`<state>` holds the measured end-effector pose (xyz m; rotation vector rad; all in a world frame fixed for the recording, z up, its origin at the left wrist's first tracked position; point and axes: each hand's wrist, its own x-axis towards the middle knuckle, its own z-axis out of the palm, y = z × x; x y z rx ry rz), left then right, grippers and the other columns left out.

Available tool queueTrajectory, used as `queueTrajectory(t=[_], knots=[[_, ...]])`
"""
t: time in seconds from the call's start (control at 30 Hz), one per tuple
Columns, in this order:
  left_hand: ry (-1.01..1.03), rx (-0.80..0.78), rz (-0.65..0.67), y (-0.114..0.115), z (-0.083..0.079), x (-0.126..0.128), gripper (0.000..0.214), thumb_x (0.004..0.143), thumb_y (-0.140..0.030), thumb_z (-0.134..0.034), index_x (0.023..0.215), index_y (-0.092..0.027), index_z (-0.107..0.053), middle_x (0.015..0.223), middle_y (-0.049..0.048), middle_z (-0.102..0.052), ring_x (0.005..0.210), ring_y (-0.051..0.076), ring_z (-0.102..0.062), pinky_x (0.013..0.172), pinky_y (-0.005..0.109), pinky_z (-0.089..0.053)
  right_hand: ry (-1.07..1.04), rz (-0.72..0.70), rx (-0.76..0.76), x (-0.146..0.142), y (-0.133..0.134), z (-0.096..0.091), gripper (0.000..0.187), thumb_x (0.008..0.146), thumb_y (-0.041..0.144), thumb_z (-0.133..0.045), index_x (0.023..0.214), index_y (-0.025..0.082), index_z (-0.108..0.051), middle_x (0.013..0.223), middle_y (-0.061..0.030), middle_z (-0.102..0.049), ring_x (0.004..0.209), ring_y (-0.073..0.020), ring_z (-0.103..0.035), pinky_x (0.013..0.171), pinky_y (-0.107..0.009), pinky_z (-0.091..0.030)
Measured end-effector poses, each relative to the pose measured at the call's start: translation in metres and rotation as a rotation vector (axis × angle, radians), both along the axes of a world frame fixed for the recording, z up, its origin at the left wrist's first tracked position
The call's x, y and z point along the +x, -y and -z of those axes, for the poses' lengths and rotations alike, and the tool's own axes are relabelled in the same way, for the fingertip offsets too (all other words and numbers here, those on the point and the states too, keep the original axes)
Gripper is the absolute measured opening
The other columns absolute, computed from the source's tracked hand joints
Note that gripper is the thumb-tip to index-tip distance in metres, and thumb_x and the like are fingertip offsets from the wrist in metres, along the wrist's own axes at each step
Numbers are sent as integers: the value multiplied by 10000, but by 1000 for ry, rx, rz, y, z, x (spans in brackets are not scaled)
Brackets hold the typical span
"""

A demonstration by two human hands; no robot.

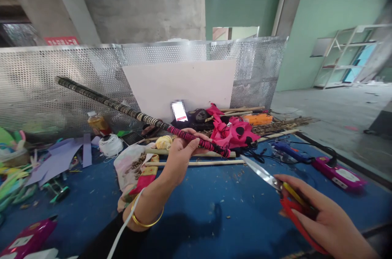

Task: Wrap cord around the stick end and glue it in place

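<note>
My left hand [180,152] is closed round a long stick [122,108] wrapped in black-and-white cord, with pink cord on the end it grips. The stick slants up to the far left above the blue table [214,210]. My right hand [324,214] grips red-and-yellow-handled scissors [272,179] at the lower right. Their blades point up-left toward the stick's pink end and stop a little short of it. A gold bangle [147,222] sits on my left wrist.
Bare wooden sticks [196,163], pink spotted fabric [234,132], a string ball [110,144], a bottle [97,124], purple paper [61,157] and a blue glue gun [288,150] lie on the table. A perforated metal screen [45,87] backs it. Pink devices [337,173] sit at both sides.
</note>
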<state>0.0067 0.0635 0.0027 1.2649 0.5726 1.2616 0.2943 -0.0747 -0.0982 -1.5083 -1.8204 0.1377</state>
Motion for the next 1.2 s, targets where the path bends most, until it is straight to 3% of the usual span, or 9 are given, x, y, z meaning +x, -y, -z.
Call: queueTrajectory(t=[0.17,0.47,0.8,0.93,1.2], knots=[[5,12,34,3,-1,0,203,839,-202,-622,955,-195,-456,895,26,-703,934,233,-680,738,376,-593,159,31,32,-31,-6,-21,526,805,256,-579,1315,280,-449,1213,-82,-601,919,-199,-675,701,-261,-582],[-63,2,73,6,0,2,197,841,-211,-628,967,-192,-478,941,46,-707,936,219,-678,737,338,-584,389,146,226,-40,-12,-29,490,832,312,-547,1314,252,-479,1133,-100,-604,1005,-239,-636,704,-295,-562],[-106,-65,197,10,-4,2,211,814,-184,-650,949,-189,-487,899,51,-717,875,224,-686,736,354,-568,372,46,196,-40,-11,-29,513,837,250,-527,1347,250,-469,1115,-98,-619,970,-206,-654,726,-272,-560],[-134,-68,205,12,-6,2,218,810,-183,-657,955,-190,-493,932,60,-713,880,217,-685,704,307,-557,311,8,168,-42,-8,-30,501,846,241,-503,1346,254,-468,1139,-102,-621,958,-191,-661,734,-260,-558],[-166,-41,220,9,-4,1,193,827,-207,-646,958,-192,-504,922,68,-712,850,218,-687,700,317,-555,228,-14,82,-43,-5,-24,516,850,235,-481,1366,263,-465,1168,-114,-622,977,-205,-664,748,-277,-557]])
